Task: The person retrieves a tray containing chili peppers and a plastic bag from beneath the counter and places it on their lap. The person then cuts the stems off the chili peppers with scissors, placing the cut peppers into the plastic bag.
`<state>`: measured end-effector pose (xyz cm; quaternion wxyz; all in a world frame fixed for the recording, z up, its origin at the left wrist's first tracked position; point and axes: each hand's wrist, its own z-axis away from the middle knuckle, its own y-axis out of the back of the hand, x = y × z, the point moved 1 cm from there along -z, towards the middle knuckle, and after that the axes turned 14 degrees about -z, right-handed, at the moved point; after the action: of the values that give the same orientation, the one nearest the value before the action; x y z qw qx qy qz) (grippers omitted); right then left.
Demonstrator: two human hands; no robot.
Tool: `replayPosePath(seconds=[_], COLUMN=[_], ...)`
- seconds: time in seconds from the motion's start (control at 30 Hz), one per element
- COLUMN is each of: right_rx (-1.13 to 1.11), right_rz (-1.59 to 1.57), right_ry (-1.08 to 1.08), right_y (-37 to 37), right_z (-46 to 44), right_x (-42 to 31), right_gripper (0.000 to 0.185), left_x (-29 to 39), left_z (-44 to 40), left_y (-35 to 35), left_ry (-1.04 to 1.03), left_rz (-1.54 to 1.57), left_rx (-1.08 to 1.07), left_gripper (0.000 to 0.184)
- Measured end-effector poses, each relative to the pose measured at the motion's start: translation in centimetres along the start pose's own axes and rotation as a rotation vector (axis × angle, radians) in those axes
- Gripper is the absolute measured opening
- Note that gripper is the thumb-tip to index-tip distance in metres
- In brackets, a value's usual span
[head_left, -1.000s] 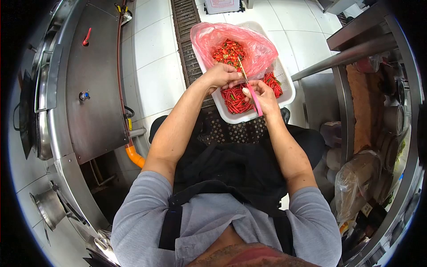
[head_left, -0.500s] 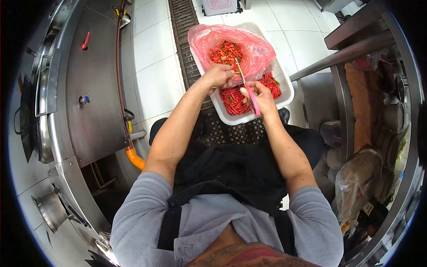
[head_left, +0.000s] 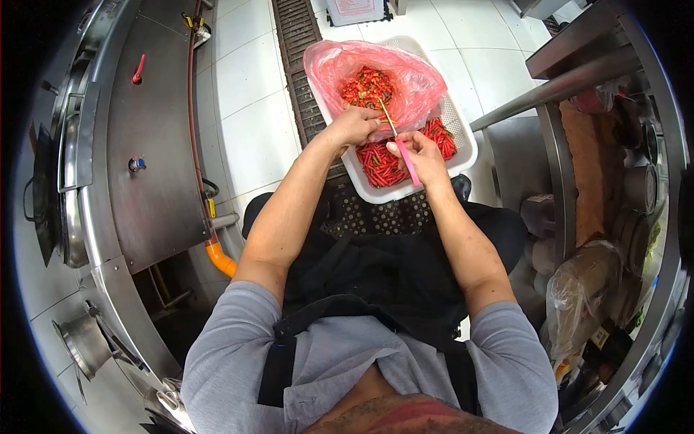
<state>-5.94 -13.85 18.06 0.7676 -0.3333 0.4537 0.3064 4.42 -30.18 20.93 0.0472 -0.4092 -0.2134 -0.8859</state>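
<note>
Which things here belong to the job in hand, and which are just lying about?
In the job:
pink-handled scissors, in the right hand
pink bag
cut chillies
whole chillies
white basket

Apparently just nearby:
metal pot
clear plastic bag
orange pipe

The one camera sits on my head and looks forward and steeply down, over my black apron (head_left: 369, 271), to my left hand (head_left: 356, 126) and right hand (head_left: 426, 158), at middle range. The white basket's (head_left: 384, 197) near edge faces me, and its far edge points toward the top of the wide, round-rimmed view.
</note>
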Motion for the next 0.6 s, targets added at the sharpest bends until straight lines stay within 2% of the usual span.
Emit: replayPosePath(seconds=[0.13, 0.27, 0.53, 0.6], right_rx=[0.025, 0.037, 0.026, 0.0], right_rz=[0.006, 0.063, 0.118, -0.025], right_ry=[-0.05, 0.027, 0.023, -0.071], right_y=[-0.2, -0.4, -1.3, -1.5], right_z=[-0.3, -1.6, -1.8, -1.1], right_x=[-0.3, 0.4, 0.6, -0.2], right_gripper=[0.044, 0.041, 0.042, 0.047], left_x=[-0.4, 0.1, -2.5, -2.8], left_z=[-0.9, -0.7, -2.3, -2.6], left_y=[-0.1, 0.0, 0.3, 0.6], left_ry=[-0.056, -0.08, -0.082, -0.077], left_rz=[-0.149, -0.321, -0.231, -0.162], left_rx=[0.207, 0.384, 0.472, 0.493], left_gripper=[0.027, 0.023, 0.027, 0.028])
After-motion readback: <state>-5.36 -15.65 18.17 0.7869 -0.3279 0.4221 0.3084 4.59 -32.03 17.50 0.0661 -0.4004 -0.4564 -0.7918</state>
